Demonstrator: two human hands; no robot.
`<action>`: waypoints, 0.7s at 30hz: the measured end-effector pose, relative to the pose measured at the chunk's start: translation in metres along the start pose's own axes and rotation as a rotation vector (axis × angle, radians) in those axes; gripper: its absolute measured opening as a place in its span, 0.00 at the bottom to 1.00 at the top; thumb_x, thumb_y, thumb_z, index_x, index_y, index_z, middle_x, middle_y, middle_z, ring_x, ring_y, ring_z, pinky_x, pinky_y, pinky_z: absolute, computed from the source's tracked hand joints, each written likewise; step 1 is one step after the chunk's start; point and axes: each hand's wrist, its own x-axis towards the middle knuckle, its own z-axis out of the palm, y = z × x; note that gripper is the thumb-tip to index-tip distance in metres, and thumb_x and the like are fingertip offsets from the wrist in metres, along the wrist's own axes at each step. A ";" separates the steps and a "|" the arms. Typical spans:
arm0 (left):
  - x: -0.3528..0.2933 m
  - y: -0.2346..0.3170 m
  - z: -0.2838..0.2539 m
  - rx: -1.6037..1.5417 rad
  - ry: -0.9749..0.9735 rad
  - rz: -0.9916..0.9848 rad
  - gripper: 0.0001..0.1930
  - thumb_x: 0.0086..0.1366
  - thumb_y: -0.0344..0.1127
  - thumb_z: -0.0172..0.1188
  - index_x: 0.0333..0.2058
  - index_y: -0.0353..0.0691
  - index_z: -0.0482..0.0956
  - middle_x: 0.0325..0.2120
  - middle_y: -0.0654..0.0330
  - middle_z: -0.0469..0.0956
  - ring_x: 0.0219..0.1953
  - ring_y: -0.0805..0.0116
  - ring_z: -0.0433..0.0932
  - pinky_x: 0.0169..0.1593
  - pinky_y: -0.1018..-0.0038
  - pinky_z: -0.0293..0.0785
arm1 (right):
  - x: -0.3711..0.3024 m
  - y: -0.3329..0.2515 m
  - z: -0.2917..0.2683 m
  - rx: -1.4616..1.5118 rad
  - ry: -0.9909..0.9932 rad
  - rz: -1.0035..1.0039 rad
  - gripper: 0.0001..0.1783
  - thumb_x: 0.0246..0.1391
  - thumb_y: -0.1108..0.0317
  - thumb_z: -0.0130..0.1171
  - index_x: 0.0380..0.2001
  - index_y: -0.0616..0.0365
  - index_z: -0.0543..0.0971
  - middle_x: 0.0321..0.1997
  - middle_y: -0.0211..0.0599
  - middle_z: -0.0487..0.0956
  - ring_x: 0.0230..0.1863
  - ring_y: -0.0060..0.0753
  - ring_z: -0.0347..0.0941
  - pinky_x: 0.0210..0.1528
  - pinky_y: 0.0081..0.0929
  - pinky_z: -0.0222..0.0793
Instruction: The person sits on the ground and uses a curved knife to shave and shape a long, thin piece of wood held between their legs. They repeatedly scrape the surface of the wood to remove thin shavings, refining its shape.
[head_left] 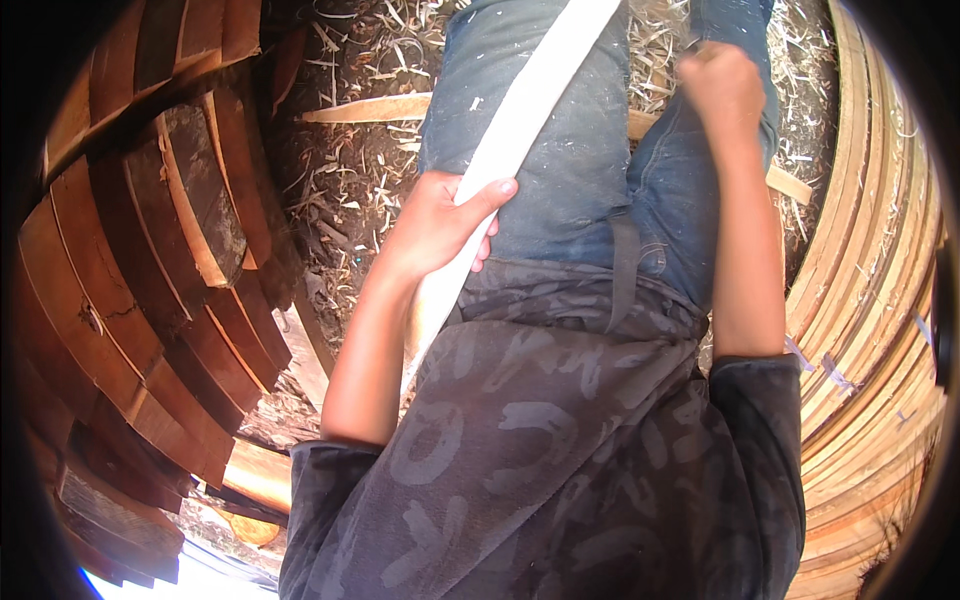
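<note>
Head view: a long pale wooden strip (525,115) slants across the blue jeans (570,190), over the left leg, running from beyond their upper part in the picture down past their waist. The left hand (450,222) grips it beside the left edge of the jeans, closed around the wood, with 1 thumb laid over the top face and the fingers wrapped beneath. Over the right leg of the jeans, the right hand (725,95) is curled into a fist, apart from the strip; I cannot tell whether it holds anything, or whether it touches the denim.

Below the jeans, a dark patterned shirt (540,440) covers the torso, and a dark strap (623,265) hangs onto them at the waist. Left of the jeans are stacked reddish-brown boards (110,270); right of them, long pale slats (850,300) are piled side by side. Curled shavings (370,60) litter the ground around the legs of the jeans, where a thin light slat (370,108) lies at their left edge.
</note>
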 end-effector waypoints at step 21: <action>0.006 -0.003 -0.010 -0.018 -0.062 0.001 0.21 0.62 0.47 0.58 0.20 0.34 0.72 0.13 0.61 0.70 0.12 0.73 0.71 0.15 0.76 0.69 | 0.056 0.025 -0.015 -0.058 -0.012 0.063 0.14 0.47 0.57 0.53 0.27 0.54 0.81 0.29 0.48 0.80 0.33 0.50 0.77 0.37 0.40 0.72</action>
